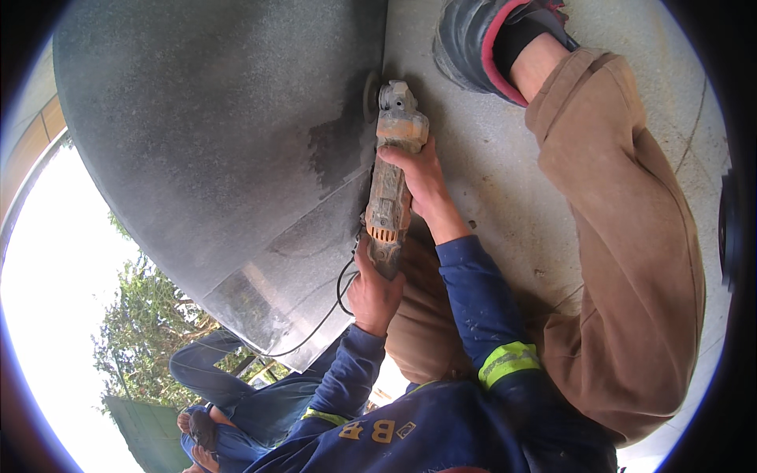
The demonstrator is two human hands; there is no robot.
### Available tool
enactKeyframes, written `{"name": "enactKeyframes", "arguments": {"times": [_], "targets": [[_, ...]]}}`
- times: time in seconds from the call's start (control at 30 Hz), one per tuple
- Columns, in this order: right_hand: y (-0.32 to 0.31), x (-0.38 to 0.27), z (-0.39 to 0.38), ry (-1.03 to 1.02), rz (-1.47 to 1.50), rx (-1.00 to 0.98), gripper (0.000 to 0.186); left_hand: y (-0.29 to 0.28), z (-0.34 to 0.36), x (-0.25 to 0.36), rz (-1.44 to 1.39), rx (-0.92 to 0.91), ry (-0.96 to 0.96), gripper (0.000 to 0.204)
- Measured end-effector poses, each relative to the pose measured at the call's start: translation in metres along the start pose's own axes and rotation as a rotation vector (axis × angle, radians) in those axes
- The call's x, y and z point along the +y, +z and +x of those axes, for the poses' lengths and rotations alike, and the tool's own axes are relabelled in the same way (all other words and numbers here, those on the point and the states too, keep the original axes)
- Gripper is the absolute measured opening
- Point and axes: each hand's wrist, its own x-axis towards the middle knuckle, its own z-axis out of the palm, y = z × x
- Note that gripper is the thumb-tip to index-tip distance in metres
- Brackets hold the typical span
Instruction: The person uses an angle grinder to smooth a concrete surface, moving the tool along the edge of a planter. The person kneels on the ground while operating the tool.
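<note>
Against the edge of a large dark grey stone slab (213,134), we held an orange, dust-caked angle grinder (392,177) with both hands. Seen from the head camera, its disc (369,96) lay against the slab's rim, where a darker patch marked the surface, and the tool's body ran back along that rim toward us. Our right hand (422,177) was closed around the front of the body, just behind the gear head, fingers wrapped tight. Our left hand (374,292) was closed around the rear handle, near the vents. A black cable (341,293) looped away from the tail of the grinder across the lower part of the slab. Both forearms wore blue sleeves, the right one with a yellow reflective band (509,360). Just beside the grinder, a leg in tan trousers (631,260) bent across the pale concrete floor (481,150), ending in a dark shoe (477,43) with a red collar. Another person in blue trousers (236,394) sat by the lower edge, well apart from the tool.
</note>
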Motion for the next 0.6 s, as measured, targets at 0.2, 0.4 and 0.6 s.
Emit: {"name": "enactKeyframes", "arguments": {"times": [0.2,0.4,0.6], "targets": [[0.001,-0.002,-0.002,0.007,0.016,-0.005,0.072,-0.001,0.001,0.002,-0.021,-0.014,-0.024,0.084],[0.008,-0.003,-0.01,-0.011,-0.048,0.008,0.069,-0.004,-0.009,-0.002,-0.076,0.011,-0.013,0.085],[0.036,0.019,-0.048,-0.083,-0.005,-0.026,0.072,-0.017,-0.027,-0.049,-0.106,0.04,-0.016,0.085]]}}
